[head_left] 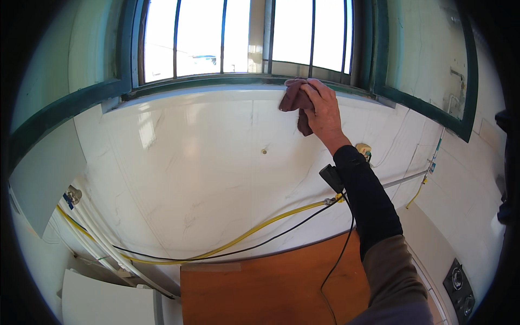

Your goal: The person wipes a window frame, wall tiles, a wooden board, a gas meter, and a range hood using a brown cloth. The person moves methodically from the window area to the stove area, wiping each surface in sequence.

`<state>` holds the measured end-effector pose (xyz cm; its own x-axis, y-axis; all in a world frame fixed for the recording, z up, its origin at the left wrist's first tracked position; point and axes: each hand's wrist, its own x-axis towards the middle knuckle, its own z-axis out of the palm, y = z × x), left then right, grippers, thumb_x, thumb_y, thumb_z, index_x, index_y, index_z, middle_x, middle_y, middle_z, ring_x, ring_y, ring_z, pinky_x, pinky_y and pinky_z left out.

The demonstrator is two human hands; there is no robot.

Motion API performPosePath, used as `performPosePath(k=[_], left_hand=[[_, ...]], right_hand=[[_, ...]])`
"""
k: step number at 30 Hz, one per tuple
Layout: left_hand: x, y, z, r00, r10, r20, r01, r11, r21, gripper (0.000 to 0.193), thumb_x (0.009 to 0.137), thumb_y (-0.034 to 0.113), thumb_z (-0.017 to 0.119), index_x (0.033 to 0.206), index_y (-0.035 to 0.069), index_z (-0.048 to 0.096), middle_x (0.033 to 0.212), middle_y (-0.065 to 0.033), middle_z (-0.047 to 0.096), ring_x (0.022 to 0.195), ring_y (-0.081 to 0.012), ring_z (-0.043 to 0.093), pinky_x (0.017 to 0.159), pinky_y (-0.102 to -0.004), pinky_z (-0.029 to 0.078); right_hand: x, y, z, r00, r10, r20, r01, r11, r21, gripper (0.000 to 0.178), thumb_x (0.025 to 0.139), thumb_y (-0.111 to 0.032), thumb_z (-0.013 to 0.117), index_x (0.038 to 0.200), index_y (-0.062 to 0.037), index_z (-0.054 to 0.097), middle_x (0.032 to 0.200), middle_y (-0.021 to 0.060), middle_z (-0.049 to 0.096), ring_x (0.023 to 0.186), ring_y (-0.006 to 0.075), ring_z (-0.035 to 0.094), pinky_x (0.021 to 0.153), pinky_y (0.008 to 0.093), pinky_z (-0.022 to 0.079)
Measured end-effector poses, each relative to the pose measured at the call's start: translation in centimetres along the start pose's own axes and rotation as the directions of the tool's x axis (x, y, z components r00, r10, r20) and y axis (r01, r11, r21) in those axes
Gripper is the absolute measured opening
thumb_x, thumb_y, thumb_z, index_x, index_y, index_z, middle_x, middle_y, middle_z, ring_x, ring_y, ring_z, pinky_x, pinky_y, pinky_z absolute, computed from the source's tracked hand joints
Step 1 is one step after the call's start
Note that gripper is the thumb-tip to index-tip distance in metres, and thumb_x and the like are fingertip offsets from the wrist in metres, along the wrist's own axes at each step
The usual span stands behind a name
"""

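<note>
My right hand (326, 112) reaches up and forward, its fingers closed round a dark maroon cloth (296, 97). The bunched cloth lies against the window's lower edge, and one end hangs down below my fingers over the white wall. Above it stands the barred window (211, 40) in its dark green frame. A dark sleeve covers my right forearm, which comes in from the lower right. My left hand does not show.
Green-framed window sashes stand open at left (70, 105) and right (460, 127). A yellow hose (244, 236) and black cable (281, 231) cross the marbled wall (206, 162). Below lies a brown wooden board (260, 295); a black two-knob panel (458, 287) sits lower right.
</note>
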<state>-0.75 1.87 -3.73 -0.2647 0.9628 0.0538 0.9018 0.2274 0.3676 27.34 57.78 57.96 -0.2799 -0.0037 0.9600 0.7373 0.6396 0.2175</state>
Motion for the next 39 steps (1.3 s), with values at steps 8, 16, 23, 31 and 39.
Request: performPosePath(k=[8,16,23,31,39], left_hand=[[-0.5,0.9,-0.7,0.996,-0.077,0.044,0.076,0.997,0.024,0.030,0.102,0.035,0.059,0.089,0.010,0.068,0.096,-0.0202,0.067,0.090,-0.0414,0.068,0.079,-0.0570,0.055],[-0.1,1.2,-0.3,0.995,-0.049,-0.087,0.059,0.991,0.119,0.030,0.101,0.037,0.061,0.088,0.011,0.066,0.093,-0.0174,0.066,0.089,-0.0401,0.068,0.075,-0.0558,0.056],[-0.3,0.9,0.0,0.986,-0.163,0.040,0.154,0.971,0.180,0.029,0.100,0.039,0.063,0.091,0.012,0.067,0.098,-0.0158,0.067,0.091,-0.0397,0.068,0.073,-0.0551,0.058],[-0.7,0.9,0.5,0.994,-0.096,-0.053,0.106,0.967,0.233,0.025,0.100,0.037,0.063,0.096,0.014,0.068,0.102,-0.0143,0.067,0.094,-0.0388,0.069,0.072,-0.0549,0.060],[-1.0,0.7,0.4,0.993,-0.067,-0.093,0.082,0.980,0.179,0.021,0.099,0.034,0.063,0.096,0.014,0.070,0.101,-0.0136,0.068,0.093,-0.0377,0.070,0.073,-0.0550,0.060]], right_hand=[[-5.1,16.5,-7.2,0.975,0.224,-0.015,-0.222,0.954,-0.199,0.052,0.088,-0.002,0.079,0.138,-0.0084,0.067,0.144,0.0134,0.061,0.131,0.0399,0.057,0.112,0.0480,0.048],[-5.7,14.5,-5.6,0.993,0.116,-0.028,-0.117,0.992,-0.045,0.055,0.088,-0.004,0.078,0.141,-0.0081,0.064,0.145,0.0183,0.059,0.130,0.0455,0.056,0.113,0.0500,0.046],[-7.5,21.9,-8.6,0.962,0.257,-0.095,-0.269,0.952,-0.147,0.052,0.090,-0.004,0.075,0.141,-0.0041,0.064,0.141,0.0224,0.062,0.127,0.0452,0.061,0.108,0.0493,0.051],[-9.2,28.7,-10.0,0.863,0.502,-0.047,-0.504,0.853,-0.136,0.053,0.092,-0.013,0.074,0.143,-0.0039,0.063,0.144,0.0235,0.060,0.132,0.0447,0.056,0.112,0.0527,0.046],[-7.5,19.0,-7.3,0.955,0.287,-0.075,-0.296,0.936,-0.191,0.056,0.089,-0.003,0.075,0.143,-0.0030,0.062,0.148,0.0203,0.054,0.132,0.0469,0.053,0.111,0.0520,0.051]])
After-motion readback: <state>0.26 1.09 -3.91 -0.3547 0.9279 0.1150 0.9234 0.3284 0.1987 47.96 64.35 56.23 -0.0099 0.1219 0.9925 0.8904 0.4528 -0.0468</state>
